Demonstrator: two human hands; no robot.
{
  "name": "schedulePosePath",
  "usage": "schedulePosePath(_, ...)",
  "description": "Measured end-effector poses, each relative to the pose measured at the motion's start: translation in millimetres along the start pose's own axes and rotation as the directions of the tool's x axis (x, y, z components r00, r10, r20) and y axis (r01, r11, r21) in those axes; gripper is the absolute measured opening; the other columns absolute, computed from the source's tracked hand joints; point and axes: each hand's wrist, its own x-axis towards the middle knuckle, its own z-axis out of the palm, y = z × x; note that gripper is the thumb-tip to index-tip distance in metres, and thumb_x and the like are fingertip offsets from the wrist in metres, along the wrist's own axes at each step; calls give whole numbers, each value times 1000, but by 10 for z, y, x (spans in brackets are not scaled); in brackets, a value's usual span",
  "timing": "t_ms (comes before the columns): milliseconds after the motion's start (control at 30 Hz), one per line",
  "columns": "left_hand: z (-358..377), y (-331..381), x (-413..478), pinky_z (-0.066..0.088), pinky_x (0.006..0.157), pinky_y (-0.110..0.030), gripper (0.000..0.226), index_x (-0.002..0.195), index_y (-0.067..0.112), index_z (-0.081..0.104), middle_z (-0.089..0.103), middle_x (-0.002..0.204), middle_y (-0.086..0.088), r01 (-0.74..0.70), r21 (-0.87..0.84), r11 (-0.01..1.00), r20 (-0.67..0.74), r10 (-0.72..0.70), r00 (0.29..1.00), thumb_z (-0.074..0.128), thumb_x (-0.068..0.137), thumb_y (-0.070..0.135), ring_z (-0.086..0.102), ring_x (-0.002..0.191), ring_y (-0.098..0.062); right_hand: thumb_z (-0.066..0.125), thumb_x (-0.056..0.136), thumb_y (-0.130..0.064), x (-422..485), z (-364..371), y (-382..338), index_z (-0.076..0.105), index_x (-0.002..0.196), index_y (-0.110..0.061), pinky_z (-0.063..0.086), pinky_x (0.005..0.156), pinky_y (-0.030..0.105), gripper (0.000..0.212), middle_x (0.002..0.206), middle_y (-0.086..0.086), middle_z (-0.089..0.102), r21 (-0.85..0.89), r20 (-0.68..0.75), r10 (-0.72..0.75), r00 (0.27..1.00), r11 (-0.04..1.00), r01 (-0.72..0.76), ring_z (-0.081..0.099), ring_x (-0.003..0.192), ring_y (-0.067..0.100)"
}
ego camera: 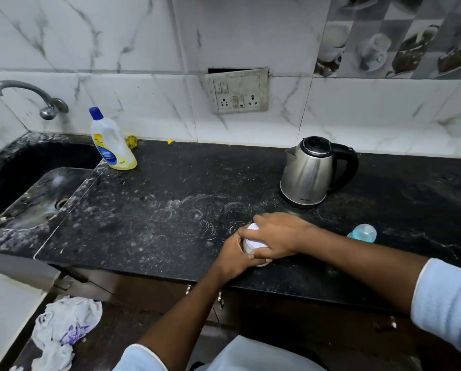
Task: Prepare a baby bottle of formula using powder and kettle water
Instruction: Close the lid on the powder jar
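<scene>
Powder jar, white-lidded, stands near the front edge of the bench. Your left hand grips its body, and your right hand curls over the lid. The kettle stands behind, with the baby bottle to the right.

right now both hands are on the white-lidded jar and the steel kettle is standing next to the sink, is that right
Not quite. The head view shows the steel kettle on the right part of the counter, beyond the hands, well away from the sink; a detergent bottle stands there instead. The left hand and right hand do both grip the white-lidded jar.
</scene>
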Motion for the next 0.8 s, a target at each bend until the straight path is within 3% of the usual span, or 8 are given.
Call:
schedulePosePath(67,32,-51,6,56,85,-22,72,126,14,64,78,112,-4,-10,0,1000,-31,10,999,97,65,-4,72,102,-9,38,98,-67,5,85,11,40,145,-28,54,76,46,61,111,19,59,-32,-20,-5,1000,999,5,65,94,38)
schedulePosePath(167,62,-99,9,57,85,-26,71,127,17,66,79,113,-6,-29,-4,1000,-52,29,998,96,66,-2,74,102,-13,30,97,-66,61,190,-164,46,138,-20,56,70,45,63,111,21,61,-2,-91,132,987,991,-133,68,87,42)
schedulePosePath(233,45,-69,16,57,87,-26,72,129,20,64,78,113,-2,-32,16,999,-28,33,999,96,67,0,73,103,-12,35,99,-68,63,175,-159,45,137,-20,54,72,44,62,115,21,60,47,-90,171,981,985,-168,68,90,42)
schedulePosePath(367,-9,-8,23,53,87,-17,73,125,22,63,75,111,5,-1,12,1000,20,0,1000,96,66,-7,69,100,2,41,98,-71,-16,93,87,36,148,-26,51,80,46,67,116,18,56,-11,-15,-41,999,999,41,64,96,39)
schedulePosePath(433,-16,-6,31,53,85,-17,71,123,22,64,76,109,5,3,23,1000,25,-3,1000,97,66,-6,70,99,2,39,97,-70,2,130,106,35,150,-26,52,78,46,69,113,19,58,-51,-21,-47,999,998,46,64,92,39)
schedulePosePath(533,19,-5,23,53,80,-15,67,121,20,66,78,102,8,10,36,999,-17,-9,1000,96,66,-5,70,93,2,23,92,-72,65,206,2,41,144,-22,52,68,43,75,106,23,67,-91,-98,7,995,996,-16,68,81,40)
schedulePosePath(667,126,25,-41,50,79,-10,73,129,21,66,77,107,9,-27,73,997,-105,34,994,96,67,-3,69,95,7,29,95,-70,48,274,-182,46,140,-18,45,63,39,70,106,23,69,7,-170,252,953,967,-255,71,85,39)
schedulePosePath(800,289,140,-84,51,85,-13,63,127,31,68,77,115,16,-44,90,995,-188,60,980,96,73,15,71,107,1,35,98,-70,100,217,-402,46,135,-16,44,68,39,66,110,22,69,149,-87,547,833,834,-532,71,95,37)
